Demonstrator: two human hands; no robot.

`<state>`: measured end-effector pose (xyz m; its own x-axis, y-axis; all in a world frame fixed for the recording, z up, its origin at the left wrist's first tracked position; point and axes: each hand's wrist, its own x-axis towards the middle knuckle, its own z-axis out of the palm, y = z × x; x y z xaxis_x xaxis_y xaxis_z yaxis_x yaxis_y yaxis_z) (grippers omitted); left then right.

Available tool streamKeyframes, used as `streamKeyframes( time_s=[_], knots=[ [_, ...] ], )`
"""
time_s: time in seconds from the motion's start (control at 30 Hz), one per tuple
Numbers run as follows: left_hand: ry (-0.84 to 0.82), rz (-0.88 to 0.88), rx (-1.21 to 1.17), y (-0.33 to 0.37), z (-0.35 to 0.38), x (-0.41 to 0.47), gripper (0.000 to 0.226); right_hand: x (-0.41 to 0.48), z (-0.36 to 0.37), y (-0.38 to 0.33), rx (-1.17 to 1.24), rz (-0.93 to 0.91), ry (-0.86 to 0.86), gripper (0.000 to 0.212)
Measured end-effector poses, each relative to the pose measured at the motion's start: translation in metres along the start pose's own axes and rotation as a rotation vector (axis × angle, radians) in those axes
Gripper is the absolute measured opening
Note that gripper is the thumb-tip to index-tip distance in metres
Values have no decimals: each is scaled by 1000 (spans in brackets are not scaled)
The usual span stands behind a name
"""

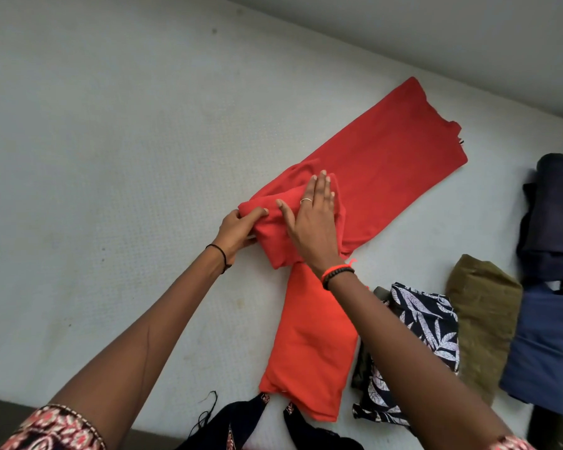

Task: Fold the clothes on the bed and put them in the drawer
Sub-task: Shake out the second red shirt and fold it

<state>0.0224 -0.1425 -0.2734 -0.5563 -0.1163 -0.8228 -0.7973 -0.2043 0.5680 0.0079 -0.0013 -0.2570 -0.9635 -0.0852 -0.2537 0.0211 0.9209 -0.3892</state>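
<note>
My left hand (238, 232) grips the bunched edge of the red garment (387, 164), fingers & thumb curled round the cloth. My right hand (312, 219) lies flat on top of that same bunch, fingers straight & close together, pressing down w/o holding anything. The red garment is spread mid-bed (111, 141) as a long strip: one end near me, a crumpled bend under both hands, the other end flat toward the far right. Just beside its near end, on the right, sits a folded leaf-print piece (420, 336), then an olive piece (481, 319), then a blue piece (546, 336) by the right edge, w/ a dark navy pile (556, 206) beyond it. A black garment (241, 427) lies at the bed's near edge, right by the red one's near end.
</note>
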Motion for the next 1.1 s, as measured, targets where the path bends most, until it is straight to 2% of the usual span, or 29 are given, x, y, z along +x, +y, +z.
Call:
streamKeyframes(
  time_s=[0.13,0.27,0.37,0.47,0.6,0.67,0.8,0.9,0.97,1.1],
  knots=[
    [-9,48,38,8,-2,-12,39,-23,-2,-2,120,-139,-87,86],
    [23,79,64,15,-11,-27,44,-24,-6,15,141,-222,-140,89],
    [56,71,12,19,-19,-42,34,-23,-7,14,174,-244,-150,91],
    [84,66,-31,21,-32,-58,24,-24,0,6,300,-201,-253,87],
    [135,95,34,17,-41,-67,39,-26,19,-3,517,-42,-442,77],
    [137,127,40,18,-35,-67,45,-24,19,-6,603,24,-481,72],
    [35,223,-11,36,-7,-62,43,-4,9,3,881,116,-540,75],
    [-51,246,-84,53,19,-59,30,14,-9,13,1187,197,-613,74],
    [-109,265,-137,61,35,-56,21,25,-29,20,1331,287,-652,64],
    [-218,372,-122,62,60,-43,12,48,-48,46,1452,413,-789,68]
  ],
)
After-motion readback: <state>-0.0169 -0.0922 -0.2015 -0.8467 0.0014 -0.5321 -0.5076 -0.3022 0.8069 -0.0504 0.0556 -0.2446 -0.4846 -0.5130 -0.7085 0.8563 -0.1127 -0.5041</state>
